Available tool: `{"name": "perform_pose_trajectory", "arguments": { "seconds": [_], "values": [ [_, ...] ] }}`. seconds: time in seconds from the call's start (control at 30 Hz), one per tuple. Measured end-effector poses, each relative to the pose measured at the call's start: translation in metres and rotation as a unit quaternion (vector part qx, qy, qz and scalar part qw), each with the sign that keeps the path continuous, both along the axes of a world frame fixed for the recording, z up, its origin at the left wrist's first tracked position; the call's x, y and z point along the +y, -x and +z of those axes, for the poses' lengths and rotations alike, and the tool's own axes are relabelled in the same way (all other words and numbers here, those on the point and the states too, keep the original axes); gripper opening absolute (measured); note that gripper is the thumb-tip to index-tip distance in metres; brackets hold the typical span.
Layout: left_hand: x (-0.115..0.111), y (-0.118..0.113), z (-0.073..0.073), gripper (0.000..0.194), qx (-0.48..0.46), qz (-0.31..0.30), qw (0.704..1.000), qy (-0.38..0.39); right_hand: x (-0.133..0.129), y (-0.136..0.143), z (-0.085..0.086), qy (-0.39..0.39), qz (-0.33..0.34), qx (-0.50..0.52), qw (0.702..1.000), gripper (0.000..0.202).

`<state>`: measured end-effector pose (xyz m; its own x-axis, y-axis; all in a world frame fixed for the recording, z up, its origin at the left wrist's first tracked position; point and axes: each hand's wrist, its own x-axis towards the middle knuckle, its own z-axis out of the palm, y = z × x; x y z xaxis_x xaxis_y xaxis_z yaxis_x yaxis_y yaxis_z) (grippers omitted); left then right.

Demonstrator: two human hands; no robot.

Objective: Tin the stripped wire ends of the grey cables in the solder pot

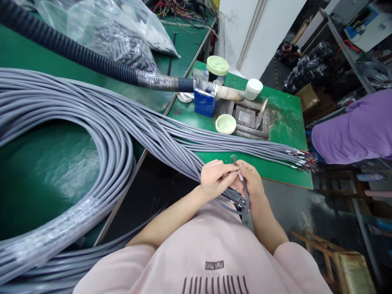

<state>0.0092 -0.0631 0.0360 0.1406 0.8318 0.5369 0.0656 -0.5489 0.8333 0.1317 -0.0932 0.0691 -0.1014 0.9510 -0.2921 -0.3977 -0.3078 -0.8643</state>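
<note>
Holding one gray cable (246, 198) by its end in front of the pink shirt (214, 241), between the left hand (217, 178) and the right hand (251, 180). Pinching the thin wires (234, 159) with left thumb and index together; gripping with right fingers, curled against the cable end beside its white sleeve (240, 176). Bending from there into a loop beneath both hands, near other cable ends (235, 201).

Already bare of jacket at the held end, with separate wires poking past the fingertips. Likewise stripped, with colored cores (310, 161) and white markers (298, 152), at the far right of a cable bundle (245, 145) lying across the green surface (283, 122). Apparently done with jacket removal on all those, and in the middle of arranging the held wires. Impossible to tell how many ends remain, or whether finished. Coiled at left in a large loop (118, 151), partly wrapped in clear film (58, 230).
</note>
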Motion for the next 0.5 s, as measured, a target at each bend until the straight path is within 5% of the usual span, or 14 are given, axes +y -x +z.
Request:
{"name": "perform_pose_trajectory", "arguments": {
  "seconds": [0.5],
  "values": [
    [0.001,-0.0017,-0.0061,0.015,0.043,-0.027,0.997,-0.061,0.0035,-0.0046,-0.0016,0.034,-0.012,0.0,0.999,0.034]
  ]
}}
